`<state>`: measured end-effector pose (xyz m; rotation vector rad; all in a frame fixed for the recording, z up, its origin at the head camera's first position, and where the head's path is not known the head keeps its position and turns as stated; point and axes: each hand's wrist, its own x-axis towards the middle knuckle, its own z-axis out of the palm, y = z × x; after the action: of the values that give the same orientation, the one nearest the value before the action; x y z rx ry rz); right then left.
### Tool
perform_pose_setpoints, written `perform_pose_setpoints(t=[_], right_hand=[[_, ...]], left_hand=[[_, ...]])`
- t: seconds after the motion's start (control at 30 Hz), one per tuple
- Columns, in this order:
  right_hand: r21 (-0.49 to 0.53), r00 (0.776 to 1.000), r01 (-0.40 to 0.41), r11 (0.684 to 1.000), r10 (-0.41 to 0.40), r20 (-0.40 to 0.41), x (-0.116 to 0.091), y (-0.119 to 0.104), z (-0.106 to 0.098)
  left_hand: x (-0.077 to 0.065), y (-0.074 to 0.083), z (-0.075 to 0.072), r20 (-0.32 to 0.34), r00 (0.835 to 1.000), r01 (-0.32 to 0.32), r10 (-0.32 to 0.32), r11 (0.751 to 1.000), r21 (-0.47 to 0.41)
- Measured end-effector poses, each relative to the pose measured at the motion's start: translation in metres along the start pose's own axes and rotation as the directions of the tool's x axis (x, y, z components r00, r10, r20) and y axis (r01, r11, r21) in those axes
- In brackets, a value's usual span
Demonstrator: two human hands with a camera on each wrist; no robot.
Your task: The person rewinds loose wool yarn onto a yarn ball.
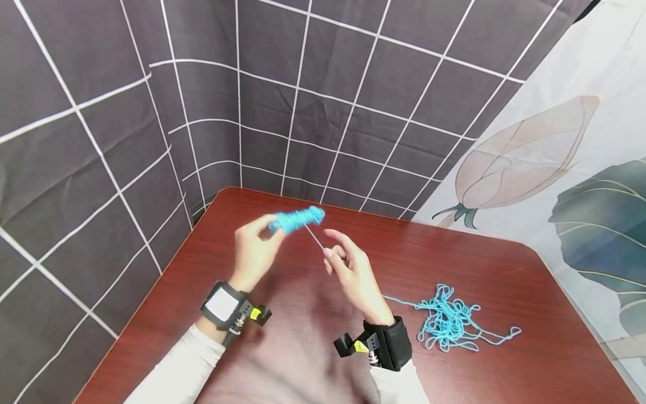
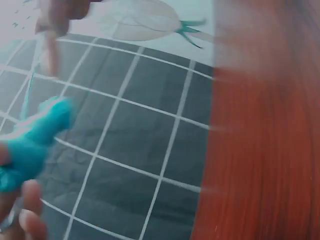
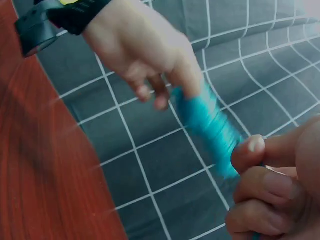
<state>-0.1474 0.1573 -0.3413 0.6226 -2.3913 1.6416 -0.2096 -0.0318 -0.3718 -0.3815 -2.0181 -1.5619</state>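
A bundle of blue cord point(image 1: 299, 219), wound in many turns, is held at its left end by my left hand point(image 1: 254, 249) above the table. From the bundle a taut strand point(image 1: 314, 237) runs down to my right hand point(image 1: 353, 272), which pinches it between thumb and fingers. In the right wrist view the wound bundle point(image 3: 210, 130) looks blurred, with the left hand point(image 3: 145, 50) at its upper end. The left wrist view catches the bundle point(image 2: 37, 137) at its left edge. Cord leads from behind the right hand to a loose tangled pile point(image 1: 449, 317) on the table.
The reddish-brown table point(image 1: 287, 336) has rounded far corners. Behind it hangs a dark curtain with a white grid point(image 1: 333, 106), and at the right a white cloth with a flower print point(image 1: 520, 157). Each wrist wears a strapped camera mount.
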Motion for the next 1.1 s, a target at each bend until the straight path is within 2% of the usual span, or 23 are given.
perform_pose_setpoints(t=[0.07, 0.1, 0.17, 0.23, 0.27, 0.3, 0.4, 0.43, 0.47, 0.5, 0.53, 0.63, 0.67, 0.7, 0.77, 0.8, 0.87, 0.9, 0.93, 0.97, 1.03, 1.07, 1.1], right_hand=[[0.031, 0.999, -0.019, 0.999, 0.018, 0.036, 0.001, 0.012, 0.001], [0.047, 0.997, -0.033, 0.998, 0.030, 0.067, 0.001, 0.016, 0.002], [0.077, 0.990, -0.070, 0.995, 0.060, 0.128, 0.002, 0.021, 0.002], [0.106, 0.981, -0.120, 0.987, 0.102, 0.164, 0.002, 0.026, 0.001], [0.117, 0.977, -0.140, 0.983, 0.119, 0.175, 0.002, 0.027, -0.001], [0.122, 0.975, -0.159, 0.980, 0.136, 0.175, 0.002, 0.028, -0.002], [0.141, 0.973, -0.193, 0.971, 0.171, 0.154, 0.001, 0.027, -0.009], [0.143, 0.975, -0.191, 0.971, 0.170, 0.143, 0.000, 0.026, -0.010], [0.125, 0.977, -0.187, 0.974, 0.171, 0.129, 0.000, 0.024, -0.011], [0.101, 0.979, -0.176, 0.979, 0.164, 0.121, 0.000, 0.022, -0.012], [0.073, 0.981, -0.159, 0.984, 0.150, 0.119, -0.001, 0.020, -0.011], [-0.004, 0.984, -0.119, 0.993, 0.119, 0.133, 0.000, 0.017, -0.006], [-0.017, 0.983, -0.109, 0.994, 0.111, 0.148, 0.001, 0.017, -0.004], [-0.016, 0.979, -0.108, 0.994, 0.109, 0.170, 0.001, 0.017, -0.003], [0.023, 0.971, -0.121, 0.992, 0.113, 0.213, 0.002, 0.017, -0.001], [0.047, 0.967, -0.130, 0.990, 0.116, 0.227, 0.002, 0.017, -0.001], [0.092, 0.965, -0.154, 0.984, 0.130, 0.228, 0.002, 0.014, -0.002], [0.112, 0.967, -0.158, 0.981, 0.131, 0.218, 0.002, 0.013, -0.004], [0.130, 0.971, -0.159, 0.979, 0.131, 0.201, 0.002, 0.011, -0.006], [0.149, 0.974, -0.158, 0.976, 0.129, 0.186, 0.002, 0.011, -0.008], [0.149, 0.981, -0.141, 0.979, 0.119, 0.151, 0.001, 0.011, -0.011], [0.143, 0.985, -0.128, 0.981, 0.109, 0.135, 0.001, 0.012, -0.011], [0.127, 0.988, -0.109, 0.986, 0.093, 0.127, 0.001, 0.013, -0.011]], left_hand=[[0.002, 0.006, -0.004, -0.040, 0.996, 0.066, -0.077, 0.972, -0.226], [0.002, 0.008, -0.005, -0.014, 0.994, 0.094, -0.106, 0.929, -0.357], [0.003, 0.012, -0.008, 0.106, 0.989, 0.147, -0.105, 0.808, -0.571], [0.002, 0.014, -0.011, 0.284, 0.959, 0.209, -0.017, 0.720, -0.662], [0.002, 0.014, -0.012, 0.377, 0.925, 0.228, 0.053, 0.716, -0.659], [0.001, 0.014, -0.013, 0.475, 0.871, 0.238, 0.126, 0.738, -0.632], [-0.001, 0.010, -0.013, 0.710, 0.651, 0.120, 0.269, 0.887, -0.446], [-0.002, 0.008, -0.011, 0.753, 0.597, 0.036, 0.277, 0.929, -0.369], [-0.003, 0.007, -0.009, 0.774, 0.570, -0.057, 0.275, 0.953, -0.296], [-0.004, 0.005, -0.006, 0.777, 0.578, -0.123, 0.250, 0.968, -0.219], [-0.005, 0.004, -0.003, 0.747, 0.627, -0.181, 0.221, 0.974, -0.137], [-0.008, 0.000, 0.006, 0.450, 0.884, -0.182, 0.127, 0.980, 0.080], [-0.008, 0.000, 0.008, 0.312, 0.946, -0.126, 0.090, 0.988, 0.095], [-0.008, 0.000, 0.008, 0.188, 0.981, -0.054, 0.042, 0.997, 0.062], [-0.007, 0.000, 0.007, 0.052, 0.997, 0.056, -0.051, 0.993, -0.108], [-0.006, 0.001, 0.006, 0.058, 0.995, 0.091, -0.080, 0.969, -0.230], [-0.005, 0.002, 0.001, 0.185, 0.979, 0.156, -0.082, 0.888, -0.433], [-0.004, 0.002, 0.000, 0.286, 0.957, 0.189, -0.045, 0.845, -0.499], [-0.004, 0.001, -0.002, 0.401, 0.916, 0.214, 0.016, 0.826, -0.521], [-0.004, 0.001, -0.003, 0.514, 0.853, 0.220, 0.093, 0.829, -0.515], [-0.005, 0.000, -0.002, 0.675, 0.706, 0.132, 0.213, 0.897, -0.421], [-0.006, 0.000, -0.001, 0.721, 0.649, 0.062, 0.242, 0.928, -0.367], [-0.006, -0.001, 0.001, 0.744, 0.623, -0.008, 0.241, 0.953, -0.302]])
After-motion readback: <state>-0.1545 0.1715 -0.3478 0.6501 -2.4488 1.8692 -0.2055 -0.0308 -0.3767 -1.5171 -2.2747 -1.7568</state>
